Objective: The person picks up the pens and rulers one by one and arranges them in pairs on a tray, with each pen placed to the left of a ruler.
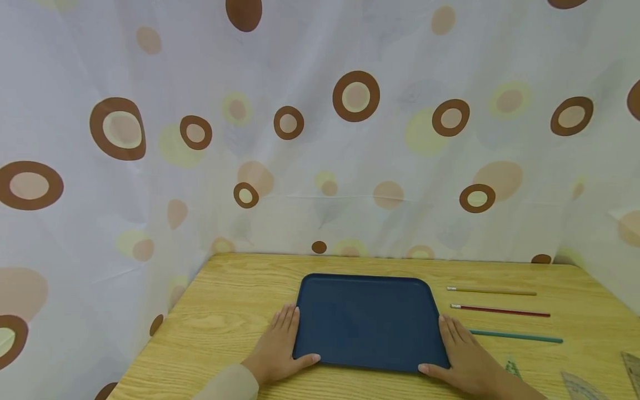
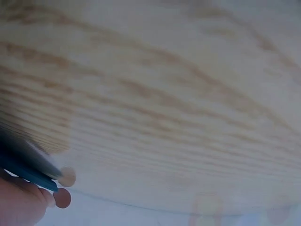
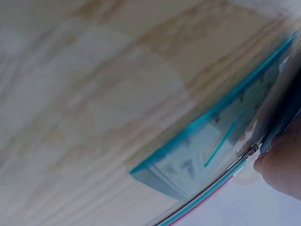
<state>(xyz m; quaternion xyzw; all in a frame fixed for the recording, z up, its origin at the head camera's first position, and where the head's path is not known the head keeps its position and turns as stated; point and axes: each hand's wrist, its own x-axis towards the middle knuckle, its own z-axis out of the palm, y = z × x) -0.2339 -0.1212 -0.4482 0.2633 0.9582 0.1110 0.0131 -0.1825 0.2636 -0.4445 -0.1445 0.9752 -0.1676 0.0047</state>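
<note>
A dark blue rectangular tray (image 1: 370,322) lies flat on the wooden table between my two hands. Along its left side rest the straight fingers of my left hand (image 1: 280,347), with the thumb reaching over the front left corner. My right hand (image 1: 467,355) mirrors this on the right side, its thumb at the front right corner. In the left wrist view, part of the left hand (image 2: 21,202) shows beside the tray's edge (image 2: 28,172). Fingertips of the right hand (image 3: 282,165) touch the tray's side in the right wrist view.
Right of the tray lie a yellow pencil (image 1: 492,290), a red pencil (image 1: 502,310) and a green pencil (image 1: 520,335). Nearer are a small green-marked piece (image 1: 511,366) and clear measuring tools (image 1: 580,386). A turquoise-edged transparent ruler piece (image 3: 188,150) shows close up. A patterned curtain (image 1: 320,139) surrounds the table.
</note>
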